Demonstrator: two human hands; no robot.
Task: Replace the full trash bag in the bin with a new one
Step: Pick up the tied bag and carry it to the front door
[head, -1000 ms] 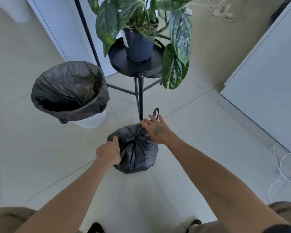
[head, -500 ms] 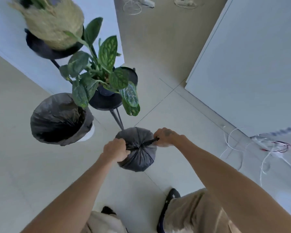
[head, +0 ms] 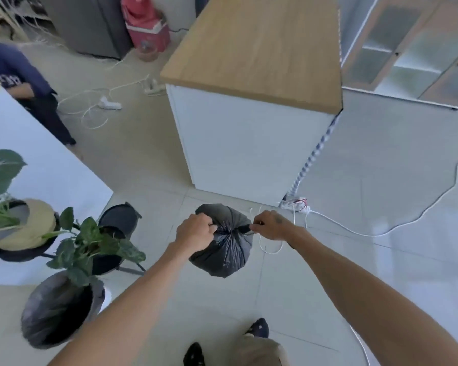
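**Head view: both hands at the neck of the full trash bag**

The full trash bag (head: 222, 249), dark and rounded, sits at the centre of the view over the tiled floor (head: 288, 286), its top drawn into tight pleats. The left hand (head: 195, 232) is closed in a fist round the gathered neck from the left, knuckles upward. The right hand (head: 271, 225) has its fingers curled and pinches the end of a dark tie strip (head: 245, 228) that runs out to the right of the neck. Both forearms reach forward from the lower edge, nearly straight, and converge on the bag.

Whether the bag rests on the floor or hangs from the hands cannot be told. The left fist hides the knot itself.

The bin (head: 104, 299) stands at lower left, well apart from the bag, lined with a dark liner (head: 56, 313) folded over its rim. A plant (head: 90, 244) overlaps its far edge, and only a sliver of the white wall shows.

A white cable (head: 341, 225) loops across the floor just beyond the right hand. A white cabinet (head: 249, 143) with a wooden top stands behind the bag. Dark shoes (head: 258, 327) show at the lower edge, one cut off. At upper left a second person (head: 24, 83) is cut off by the frame.
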